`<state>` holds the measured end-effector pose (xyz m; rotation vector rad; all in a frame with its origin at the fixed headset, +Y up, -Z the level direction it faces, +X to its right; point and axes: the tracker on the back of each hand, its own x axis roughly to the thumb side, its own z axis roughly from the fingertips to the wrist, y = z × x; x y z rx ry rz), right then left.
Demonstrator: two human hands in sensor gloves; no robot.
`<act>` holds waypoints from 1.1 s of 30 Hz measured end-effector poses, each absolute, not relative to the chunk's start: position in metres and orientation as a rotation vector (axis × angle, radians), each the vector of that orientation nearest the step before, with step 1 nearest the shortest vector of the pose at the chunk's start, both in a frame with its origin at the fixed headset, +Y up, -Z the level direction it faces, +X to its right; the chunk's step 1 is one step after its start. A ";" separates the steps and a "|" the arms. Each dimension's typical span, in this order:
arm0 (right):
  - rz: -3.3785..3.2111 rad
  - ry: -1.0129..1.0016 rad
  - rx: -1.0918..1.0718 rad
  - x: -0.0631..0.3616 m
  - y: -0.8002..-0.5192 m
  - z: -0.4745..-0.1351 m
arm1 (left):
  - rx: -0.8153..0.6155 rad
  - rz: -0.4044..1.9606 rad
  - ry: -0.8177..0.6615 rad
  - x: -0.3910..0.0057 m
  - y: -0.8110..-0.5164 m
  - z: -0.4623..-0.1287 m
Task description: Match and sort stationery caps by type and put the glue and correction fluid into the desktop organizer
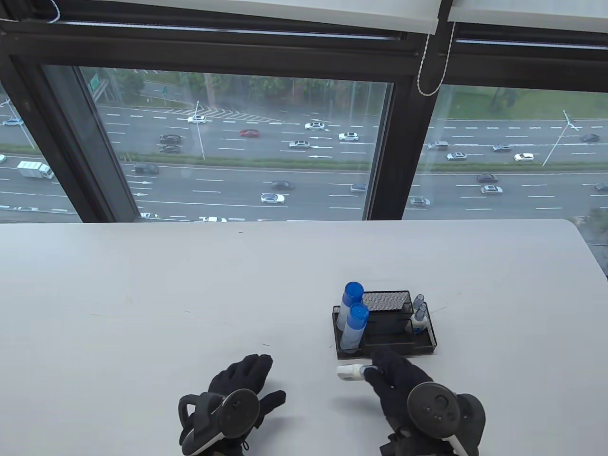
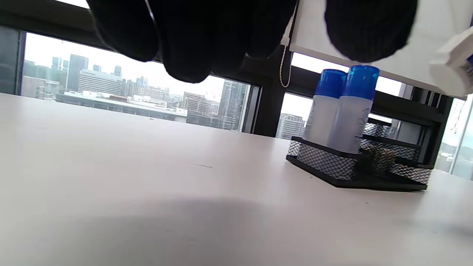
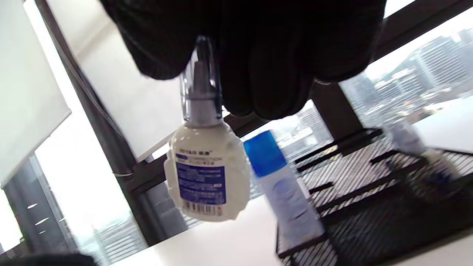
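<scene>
My right hand (image 1: 380,368) pinches a white correction fluid bottle (image 1: 348,372) by its clear cap, just in front of the black mesh organizer (image 1: 396,349). In the right wrist view that correction fluid bottle (image 3: 207,177) hangs from my gloved fingers (image 3: 266,74), label showing. Two blue-capped glue bottles (image 1: 354,313) stand upright in the organizer's left compartment; they show as glue bottles (image 2: 342,111) in the left wrist view too. Two small correction fluid bottles (image 1: 419,316) stand in the right compartment. My left hand (image 1: 247,375) rests flat on the table, holding nothing.
The white table (image 1: 190,294) runs to a window wall at the back, with its rounded far right corner (image 1: 577,228). A blind cord (image 1: 430,61) hangs at the upper right. The organizer's middle compartments (image 1: 387,327) hold nothing that I can see.
</scene>
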<state>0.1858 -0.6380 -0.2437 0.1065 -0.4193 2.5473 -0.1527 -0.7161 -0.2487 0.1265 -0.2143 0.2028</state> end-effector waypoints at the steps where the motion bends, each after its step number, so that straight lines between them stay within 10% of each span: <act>1: 2.560 -0.449 0.053 0.195 -0.632 -0.249 | 0.139 0.193 -0.190 -0.156 -0.716 -0.249; 10: 2.784 -0.486 -0.274 0.245 -0.613 -0.307 | 0.140 0.202 -0.175 -0.159 -0.715 -0.252; 33: 2.928 -0.194 -0.379 0.250 -0.714 -0.365 | 0.109 0.148 -0.199 -0.151 -0.717 -0.254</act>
